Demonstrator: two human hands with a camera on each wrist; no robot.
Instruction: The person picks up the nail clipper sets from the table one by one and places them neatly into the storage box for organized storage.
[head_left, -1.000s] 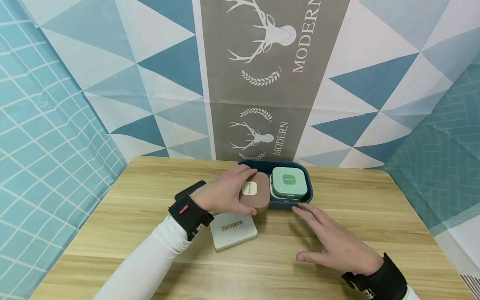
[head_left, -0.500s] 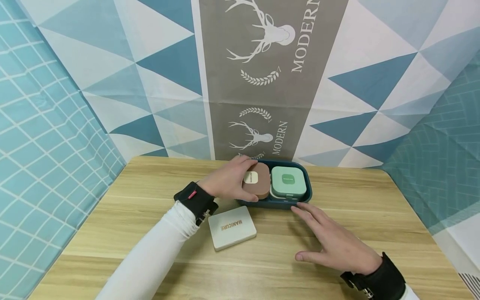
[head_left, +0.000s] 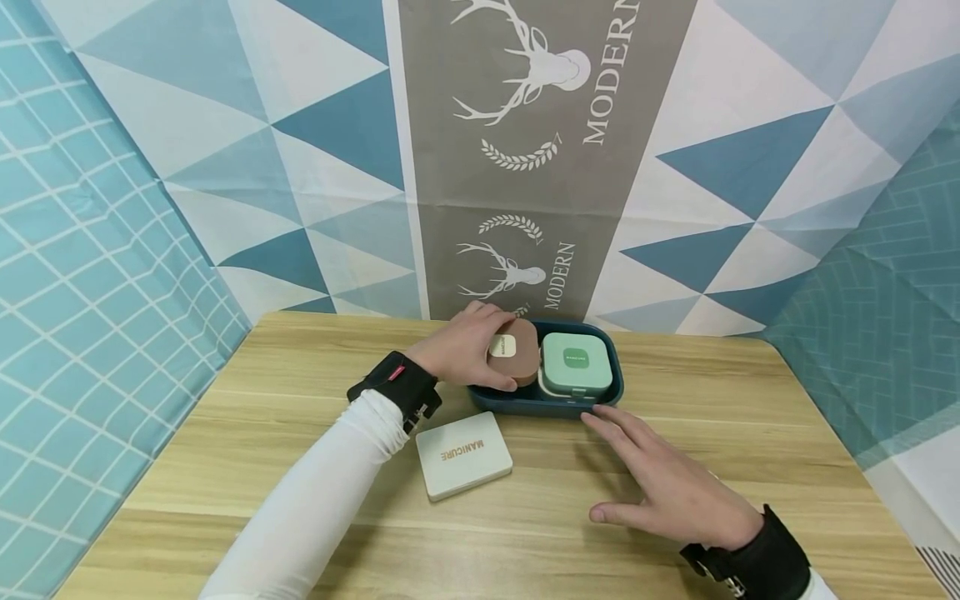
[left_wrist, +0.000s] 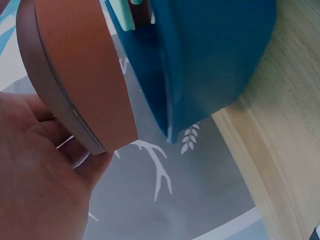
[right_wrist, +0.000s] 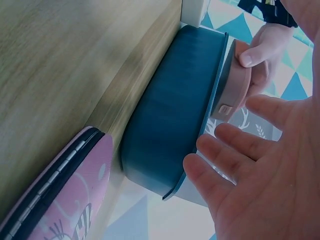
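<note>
My left hand grips a rounded brown box with a cream label, thumb on the near side and fingers on the far side. It overlaps the left half of a dark blue bin. In the left wrist view the brown box is just outside the bin's rim. A mint green box with a latch sits in the bin's right half, above something white. My right hand holds nothing; its spread fingers are right at the bin's near right corner.
A white case marked MANICURE lies on the wooden table in front of the bin. In the right wrist view a pink zippered case lies near my right hand. A patterned cloth hangs behind the table's back edge.
My left hand has carried the brown box away from me, from over the bin's near edge to above its left half. The right hand has stayed in place.
</note>
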